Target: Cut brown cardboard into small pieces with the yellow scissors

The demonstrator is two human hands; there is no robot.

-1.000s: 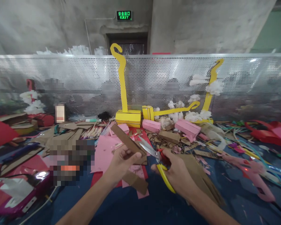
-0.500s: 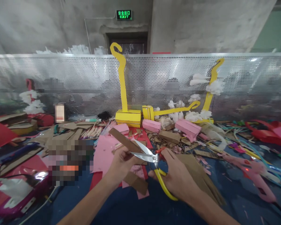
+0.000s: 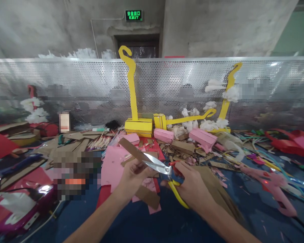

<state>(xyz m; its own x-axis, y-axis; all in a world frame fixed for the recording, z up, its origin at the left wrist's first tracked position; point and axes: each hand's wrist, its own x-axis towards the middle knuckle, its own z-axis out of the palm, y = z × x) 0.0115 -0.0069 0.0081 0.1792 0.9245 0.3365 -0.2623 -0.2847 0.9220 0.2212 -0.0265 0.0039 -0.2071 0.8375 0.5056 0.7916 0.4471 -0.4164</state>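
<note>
My left hand (image 3: 132,173) pinches a brown cardboard strip (image 3: 131,149), which slants up and to the left from my fingers. In my right hand (image 3: 192,185) is a pair of scissors (image 3: 168,169) with one red and one yellow handle, my fingers wrapped around the grips. The silver blades lie nearly closed across the strip's lower end, close to my left fingertips. Below my hands another cardboard piece (image 3: 148,198) rests on pink paper scraps. Pink paper sheets (image 3: 112,165) spread out beyond my left hand.
Yellow hook-topped paper models (image 3: 138,126) stand at the back by a perforated metal screen (image 3: 157,84). Pink paper-covered blocks (image 3: 202,138) and cardboard scraps lie before them. A pink glue gun (image 3: 273,185) is at right, a purple box with tissue (image 3: 22,216) at left.
The scissor blades have closed from wide apart to nearly together over the cardboard strip. The yellow handle has swung closer to the red one, and my right hand has tightened.
</note>
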